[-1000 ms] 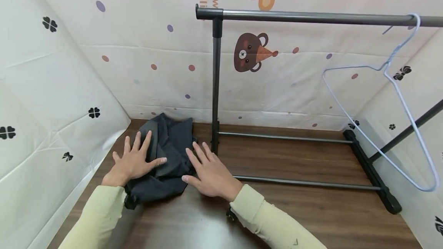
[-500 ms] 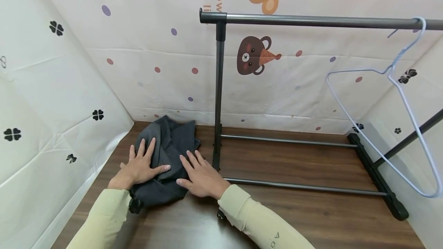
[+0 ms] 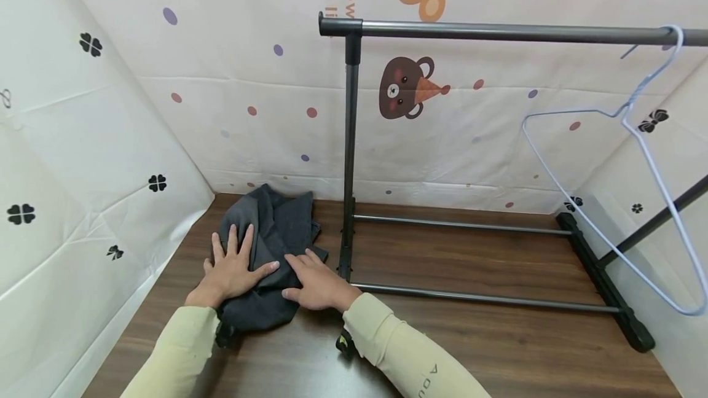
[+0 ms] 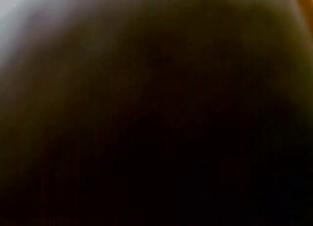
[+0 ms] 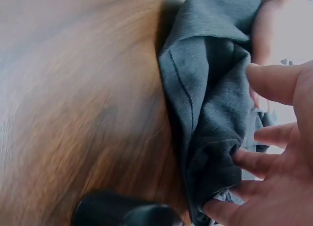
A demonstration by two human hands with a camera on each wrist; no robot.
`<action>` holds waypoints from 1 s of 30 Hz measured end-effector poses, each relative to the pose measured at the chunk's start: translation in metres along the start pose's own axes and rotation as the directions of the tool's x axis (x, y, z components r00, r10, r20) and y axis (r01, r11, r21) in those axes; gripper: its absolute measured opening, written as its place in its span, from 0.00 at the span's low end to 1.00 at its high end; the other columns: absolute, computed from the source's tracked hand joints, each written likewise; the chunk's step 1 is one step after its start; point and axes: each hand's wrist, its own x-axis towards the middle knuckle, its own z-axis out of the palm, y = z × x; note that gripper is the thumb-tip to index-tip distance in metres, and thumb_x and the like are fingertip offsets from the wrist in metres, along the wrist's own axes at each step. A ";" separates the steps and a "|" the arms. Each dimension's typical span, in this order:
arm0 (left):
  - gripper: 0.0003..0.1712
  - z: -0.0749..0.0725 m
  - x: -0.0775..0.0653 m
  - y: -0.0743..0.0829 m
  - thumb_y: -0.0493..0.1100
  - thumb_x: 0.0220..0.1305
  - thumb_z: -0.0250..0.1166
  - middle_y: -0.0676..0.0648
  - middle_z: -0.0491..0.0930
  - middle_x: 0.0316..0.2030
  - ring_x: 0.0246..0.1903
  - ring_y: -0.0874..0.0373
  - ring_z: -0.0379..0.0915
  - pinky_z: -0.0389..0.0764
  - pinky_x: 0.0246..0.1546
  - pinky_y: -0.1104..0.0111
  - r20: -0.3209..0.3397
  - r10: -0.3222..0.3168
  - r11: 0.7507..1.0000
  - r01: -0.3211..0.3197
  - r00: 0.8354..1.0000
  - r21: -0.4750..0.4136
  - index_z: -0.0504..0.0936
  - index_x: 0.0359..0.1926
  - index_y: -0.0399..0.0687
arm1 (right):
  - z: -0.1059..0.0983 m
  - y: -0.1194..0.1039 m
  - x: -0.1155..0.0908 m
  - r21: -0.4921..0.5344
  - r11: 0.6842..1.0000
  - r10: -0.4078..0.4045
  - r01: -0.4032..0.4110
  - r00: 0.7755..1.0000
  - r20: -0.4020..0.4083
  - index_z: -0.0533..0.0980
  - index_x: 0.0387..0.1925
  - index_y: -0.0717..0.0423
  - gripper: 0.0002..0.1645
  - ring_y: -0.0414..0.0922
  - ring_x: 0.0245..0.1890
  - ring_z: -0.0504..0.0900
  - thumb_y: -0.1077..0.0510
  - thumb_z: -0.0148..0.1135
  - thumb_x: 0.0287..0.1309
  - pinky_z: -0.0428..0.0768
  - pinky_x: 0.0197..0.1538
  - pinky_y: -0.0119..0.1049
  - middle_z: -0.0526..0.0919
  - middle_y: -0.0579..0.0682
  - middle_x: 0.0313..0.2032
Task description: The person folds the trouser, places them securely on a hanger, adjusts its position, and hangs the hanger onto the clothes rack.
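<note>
A dark grey piece of cloth with a stitched seam [image 3: 279, 220] lies crumpled on the wooden table at the left. My left hand [image 3: 232, 272] rests on its left side with fingers spread. At the right edge of the cloth is my right hand [image 3: 318, 281], its fingertips on the fabric and its fingers slightly bent. In the right wrist view, the fingers of the right hand [image 5: 274, 162] touch the folds of the cloth [image 5: 220, 99], with the thumb apart from them. The left wrist view is dark and blurred.
A black metal clothes rack [image 3: 350, 140] stands just right of the cloth, its lower bar [image 3: 487, 298] near my right wrist. From its top rail [image 3: 498, 31] hangs a light blue wire hanger [image 3: 636, 94]. Patterned white sheets [image 3: 249, 134] wall the table at the back and sides.
My right hand has moved left from beside the rack post onto the cloth's right edge, and its fingers have drawn closer together. My left hand has shifted slightly right, still on the cloth.
</note>
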 end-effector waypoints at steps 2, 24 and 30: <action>0.65 0.002 0.000 0.001 0.80 0.67 0.53 0.24 0.30 0.80 0.75 0.14 0.17 0.45 0.63 0.15 -0.008 -0.006 1.000 0.006 1.000 0.001 0.35 0.84 0.46 | 0.000 0.000 0.001 0.044 0.999 0.017 -0.017 1.000 0.001 0.52 0.83 0.47 0.45 0.53 0.85 0.48 0.45 0.61 0.74 0.61 0.81 0.54 0.57 0.53 0.81; 0.53 -0.009 0.029 -0.017 0.62 0.78 0.53 0.18 0.50 0.76 0.75 0.21 0.47 0.55 0.75 0.33 -0.261 -0.274 0.898 0.149 0.925 -0.415 0.42 0.80 0.26 | 0.001 0.002 0.008 0.272 0.962 0.060 -0.005 0.979 -0.196 0.81 0.38 0.64 0.10 0.42 0.28 0.73 0.59 0.63 0.72 0.72 0.35 0.31 0.74 0.47 0.25; 0.32 -0.017 0.038 -0.023 0.48 0.80 0.54 0.21 0.70 0.66 0.65 0.26 0.67 0.71 0.66 0.38 -0.282 -0.339 0.865 0.180 0.898 -0.468 0.66 0.72 0.26 | -0.002 0.009 0.008 0.383 0.923 0.071 0.021 0.972 -0.222 0.79 0.34 0.55 0.08 0.38 0.25 0.68 0.58 0.64 0.72 0.67 0.32 0.29 0.70 0.43 0.24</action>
